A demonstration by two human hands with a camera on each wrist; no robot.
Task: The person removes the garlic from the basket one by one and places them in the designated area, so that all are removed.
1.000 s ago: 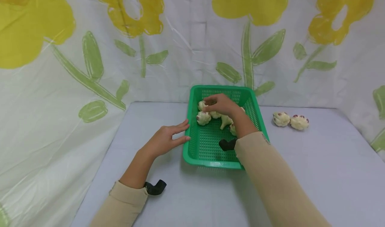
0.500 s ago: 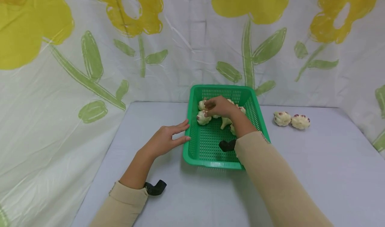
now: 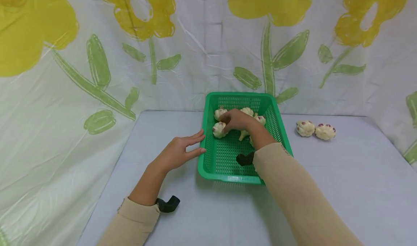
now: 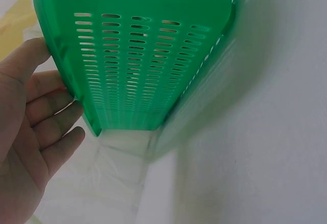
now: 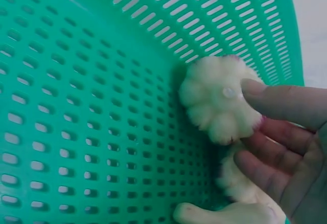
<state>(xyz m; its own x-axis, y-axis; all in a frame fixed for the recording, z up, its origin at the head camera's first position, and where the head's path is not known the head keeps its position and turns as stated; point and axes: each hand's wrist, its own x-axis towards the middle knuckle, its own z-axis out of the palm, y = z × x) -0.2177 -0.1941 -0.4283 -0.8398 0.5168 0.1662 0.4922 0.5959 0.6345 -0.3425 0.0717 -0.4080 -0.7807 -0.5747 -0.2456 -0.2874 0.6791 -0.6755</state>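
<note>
A green perforated plastic basket (image 3: 231, 178) holds several pale garlic bulbs with purple patches. Inside it, my right hand (image 3: 239, 120) pinches the garlic bulb (image 3: 219, 129) by the left wall. The right wrist view shows the thumb on this bulb (image 5: 210, 98), with fingers at its far side. Just behind sits another bulb (image 3: 220, 113); more bulbs (image 3: 247, 111) lie partly hidden by the right hand and forearm. My left hand (image 3: 178, 151) touches the basket's left rim, fingers fairly straight. In the left wrist view, its fingertips rest along the rim (image 4: 66, 75).
Two more garlic bulbs, one left (image 3: 305, 128) and one right (image 3: 325, 132), lie side by side on the white-covered table (image 3: 342, 188), right of the basket. Behind the table hangs a flower-printed curtain (image 3: 195, 75), close to the basket's far end.
My right hand has lowered from above the bulbs onto the one by the left wall. The left hand and the basket have kept their places.
</note>
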